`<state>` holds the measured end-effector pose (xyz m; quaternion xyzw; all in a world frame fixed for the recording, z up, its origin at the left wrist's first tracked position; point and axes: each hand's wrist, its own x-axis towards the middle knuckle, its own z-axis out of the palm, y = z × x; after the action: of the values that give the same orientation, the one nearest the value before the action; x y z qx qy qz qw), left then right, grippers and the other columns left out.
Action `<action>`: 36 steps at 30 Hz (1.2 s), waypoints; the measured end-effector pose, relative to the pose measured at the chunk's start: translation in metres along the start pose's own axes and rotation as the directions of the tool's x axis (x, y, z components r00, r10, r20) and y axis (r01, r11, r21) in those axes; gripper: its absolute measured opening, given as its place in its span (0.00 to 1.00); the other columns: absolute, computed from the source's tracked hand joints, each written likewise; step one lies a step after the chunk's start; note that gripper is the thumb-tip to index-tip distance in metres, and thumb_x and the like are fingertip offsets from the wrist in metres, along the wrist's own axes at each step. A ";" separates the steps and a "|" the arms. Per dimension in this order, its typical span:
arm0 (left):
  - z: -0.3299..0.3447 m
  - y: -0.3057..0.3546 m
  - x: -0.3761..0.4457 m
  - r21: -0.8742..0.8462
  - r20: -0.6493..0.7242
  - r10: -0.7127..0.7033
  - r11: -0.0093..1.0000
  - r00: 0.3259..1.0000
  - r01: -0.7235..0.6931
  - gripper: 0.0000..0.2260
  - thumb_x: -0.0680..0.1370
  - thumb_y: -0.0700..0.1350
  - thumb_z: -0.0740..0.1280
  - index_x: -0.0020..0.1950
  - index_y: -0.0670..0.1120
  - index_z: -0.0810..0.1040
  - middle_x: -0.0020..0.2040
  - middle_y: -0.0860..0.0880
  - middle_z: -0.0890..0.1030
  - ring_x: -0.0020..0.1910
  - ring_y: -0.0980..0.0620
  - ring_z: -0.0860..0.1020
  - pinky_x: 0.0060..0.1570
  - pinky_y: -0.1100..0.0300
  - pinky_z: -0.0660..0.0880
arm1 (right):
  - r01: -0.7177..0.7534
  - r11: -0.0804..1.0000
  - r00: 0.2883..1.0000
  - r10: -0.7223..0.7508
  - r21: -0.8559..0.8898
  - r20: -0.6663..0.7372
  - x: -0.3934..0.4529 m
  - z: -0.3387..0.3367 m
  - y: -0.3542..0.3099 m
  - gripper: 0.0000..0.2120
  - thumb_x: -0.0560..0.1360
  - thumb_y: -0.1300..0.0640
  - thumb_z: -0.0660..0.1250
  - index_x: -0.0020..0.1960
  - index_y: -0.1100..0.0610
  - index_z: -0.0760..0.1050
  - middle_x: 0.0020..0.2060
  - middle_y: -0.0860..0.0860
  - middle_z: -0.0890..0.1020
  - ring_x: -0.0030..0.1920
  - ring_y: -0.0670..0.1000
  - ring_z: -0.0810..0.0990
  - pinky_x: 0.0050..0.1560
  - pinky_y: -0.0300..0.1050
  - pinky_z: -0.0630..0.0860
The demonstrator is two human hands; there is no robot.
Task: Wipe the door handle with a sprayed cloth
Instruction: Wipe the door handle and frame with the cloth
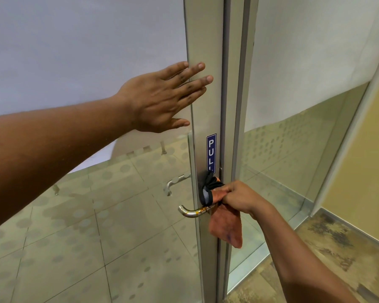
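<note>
Metal door handle (194,211) juts out low on the door's aluminium stile (204,110), just under a blue PULL sticker (211,152). Bunched against the handle's inner end is an orange cloth (227,229) with a dark patch, gripped tight in the right hand (241,196), one corner hanging loose. Higher up, the left hand (162,99) lies flat, fingers straight, across the frosted glass (85,51) and stile.
</note>
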<state>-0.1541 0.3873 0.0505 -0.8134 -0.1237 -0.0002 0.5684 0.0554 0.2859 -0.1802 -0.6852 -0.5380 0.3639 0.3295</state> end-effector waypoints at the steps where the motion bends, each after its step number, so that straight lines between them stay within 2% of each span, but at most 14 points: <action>1: 0.000 0.000 0.000 0.001 0.001 0.000 1.000 1.000 0.000 0.37 0.79 0.63 0.27 0.82 0.41 0.36 0.83 0.40 0.37 0.82 0.39 0.36 0.82 0.44 0.45 | 0.003 1.000 1.000 -0.003 -0.001 -0.010 -0.001 0.001 0.001 0.07 0.73 0.52 0.70 0.41 0.45 0.87 0.37 0.44 0.87 0.43 0.48 0.83 0.45 0.44 0.80; 3: 0.001 -0.001 0.000 0.001 -0.010 0.003 1.000 1.000 -0.003 0.37 0.79 0.63 0.27 0.82 0.41 0.37 0.83 0.40 0.38 0.82 0.39 0.36 0.82 0.43 0.45 | 0.002 1.000 0.999 -0.002 -0.013 -0.032 -0.002 0.006 0.003 0.09 0.74 0.56 0.69 0.44 0.45 0.87 0.39 0.46 0.87 0.45 0.50 0.84 0.48 0.46 0.81; 7: 0.004 -0.001 0.001 0.006 -0.043 0.012 1.000 0.999 -0.012 0.37 0.80 0.63 0.28 0.82 0.41 0.40 0.84 0.40 0.40 0.83 0.39 0.38 0.81 0.43 0.46 | 0.006 1.000 0.997 -0.005 0.008 -0.073 -0.005 0.012 0.009 0.14 0.73 0.63 0.67 0.45 0.47 0.87 0.37 0.45 0.86 0.42 0.49 0.83 0.44 0.42 0.78; 11: 0.005 -0.001 0.001 0.020 -0.052 0.018 1.000 0.998 -0.017 0.38 0.80 0.63 0.28 0.83 0.41 0.41 0.84 0.40 0.40 0.83 0.39 0.38 0.82 0.43 0.45 | 0.004 0.998 0.995 0.002 0.068 -0.101 -0.012 0.017 0.011 0.17 0.74 0.65 0.65 0.44 0.45 0.87 0.36 0.47 0.86 0.41 0.49 0.83 0.44 0.42 0.78; 13: 0.006 -0.001 0.001 0.020 -0.058 0.015 1.000 0.998 -0.014 0.38 0.80 0.63 0.28 0.83 0.41 0.41 0.84 0.40 0.40 0.83 0.39 0.38 0.82 0.44 0.45 | 0.015 0.998 0.992 -0.008 0.058 -0.124 -0.015 0.021 0.010 0.17 0.74 0.65 0.64 0.44 0.46 0.86 0.37 0.47 0.86 0.42 0.49 0.84 0.41 0.40 0.78; 15: 0.006 -0.001 0.001 0.012 -0.065 0.008 1.000 0.998 -0.008 0.38 0.80 0.63 0.28 0.83 0.41 0.41 0.84 0.41 0.40 0.83 0.40 0.38 0.82 0.44 0.45 | 0.029 0.999 0.987 -0.026 0.014 -0.156 -0.018 0.025 0.011 0.16 0.73 0.65 0.63 0.41 0.48 0.86 0.36 0.48 0.85 0.41 0.50 0.84 0.38 0.42 0.78; 17: 0.007 -0.001 0.001 0.008 -0.071 0.004 1.000 0.997 -0.003 0.38 0.80 0.64 0.28 0.82 0.41 0.40 0.83 0.41 0.40 0.83 0.40 0.38 0.82 0.44 0.45 | 0.033 0.999 0.982 -0.036 -0.019 -0.188 -0.022 0.031 0.012 0.14 0.74 0.65 0.63 0.44 0.51 0.86 0.38 0.51 0.86 0.43 0.52 0.83 0.43 0.48 0.80; 21: 0.006 -0.001 0.001 0.014 -0.063 -0.001 1.000 0.998 0.002 0.38 0.80 0.64 0.28 0.82 0.40 0.39 0.83 0.40 0.39 0.83 0.40 0.37 0.82 0.44 0.45 | 0.044 0.999 0.977 -0.045 -0.009 -0.209 -0.027 0.040 0.011 0.17 0.74 0.64 0.64 0.56 0.48 0.84 0.44 0.49 0.86 0.47 0.51 0.83 0.50 0.46 0.80; 24: 0.006 0.000 0.000 0.005 -0.068 -0.004 1.000 0.998 0.004 0.38 0.80 0.64 0.28 0.82 0.41 0.39 0.83 0.40 0.39 0.83 0.40 0.37 0.82 0.44 0.45 | 0.041 0.999 0.977 -0.035 0.024 -0.212 -0.032 0.044 0.014 0.18 0.74 0.63 0.63 0.57 0.48 0.84 0.45 0.49 0.86 0.47 0.51 0.83 0.50 0.45 0.79; 28: 0.006 0.000 0.000 0.011 -0.068 -0.008 1.000 0.998 0.009 0.37 0.80 0.64 0.28 0.82 0.41 0.38 0.83 0.40 0.38 0.82 0.40 0.37 0.82 0.44 0.44 | 0.065 0.986 0.981 -0.035 0.156 -0.191 -0.035 0.047 0.019 0.20 0.74 0.63 0.63 0.58 0.45 0.83 0.48 0.46 0.87 0.51 0.48 0.84 0.55 0.45 0.80; 30: 0.006 0.000 0.000 0.015 -0.058 -0.009 1.000 0.998 0.010 0.37 0.79 0.63 0.27 0.82 0.41 0.37 0.83 0.40 0.37 0.82 0.40 0.36 0.82 0.44 0.45 | 0.072 0.954 0.990 -0.033 0.290 -0.135 -0.036 0.040 0.024 0.18 0.75 0.62 0.65 0.56 0.44 0.84 0.47 0.47 0.88 0.51 0.49 0.85 0.55 0.46 0.81; 33: 0.003 0.001 0.000 0.003 -0.036 -0.007 1.000 0.999 0.007 0.38 0.79 0.63 0.26 0.82 0.40 0.37 0.83 0.40 0.37 0.82 0.40 0.36 0.82 0.44 0.45 | 0.102 0.845 0.991 -0.041 0.525 -0.125 -0.042 0.024 0.038 0.14 0.71 0.61 0.70 0.53 0.48 0.86 0.45 0.51 0.88 0.47 0.50 0.86 0.45 0.40 0.81; 36: 0.005 0.000 0.001 -0.019 -0.047 -0.007 1.000 0.999 0.006 0.38 0.80 0.64 0.28 0.82 0.40 0.39 0.83 0.40 0.39 0.82 0.40 0.37 0.82 0.44 0.45 | 0.150 0.655 0.974 0.031 0.740 -0.224 -0.041 0.005 0.058 0.18 0.69 0.69 0.66 0.52 0.53 0.86 0.44 0.54 0.88 0.43 0.48 0.85 0.35 0.36 0.78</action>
<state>-0.1539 0.3918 0.0487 -0.8182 -0.1128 -0.0223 0.5634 0.0740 0.2343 -0.2258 -0.5044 -0.3221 0.4658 0.6519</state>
